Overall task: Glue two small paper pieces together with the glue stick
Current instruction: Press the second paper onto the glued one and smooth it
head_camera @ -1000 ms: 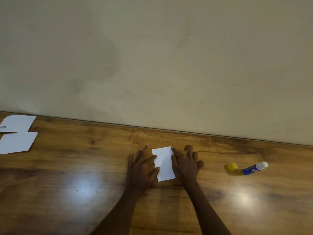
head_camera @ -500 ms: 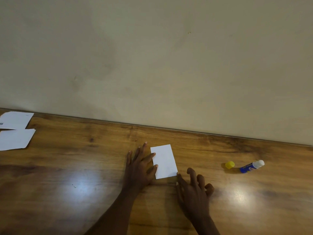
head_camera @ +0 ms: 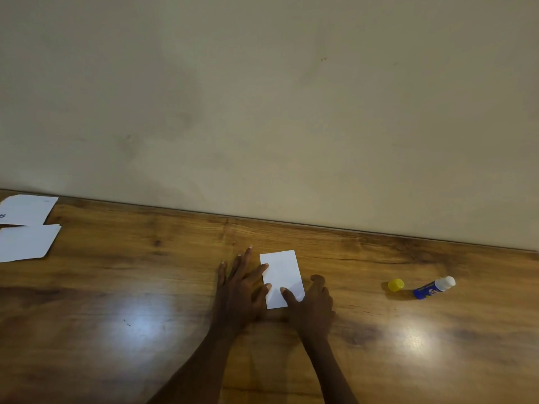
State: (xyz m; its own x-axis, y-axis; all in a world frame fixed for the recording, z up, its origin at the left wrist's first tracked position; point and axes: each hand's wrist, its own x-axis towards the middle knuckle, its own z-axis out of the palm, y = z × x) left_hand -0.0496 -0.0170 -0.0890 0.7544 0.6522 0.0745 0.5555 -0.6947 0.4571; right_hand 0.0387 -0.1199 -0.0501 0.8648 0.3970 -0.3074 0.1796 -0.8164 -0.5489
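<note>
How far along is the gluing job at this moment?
Looks done: the glue stick lies uncapped on the table, its yellow cap beside it; only one small paper piece shows, so the two may already be stacked, unconfirmed. In hand: the left hand and right hand rest fingers on that piece. Left: finishing the press, probably recapping the stick.

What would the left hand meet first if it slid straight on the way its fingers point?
Probably the wall: only bare table lies ahead of the left hand, its line passing just left of the paper.
</note>
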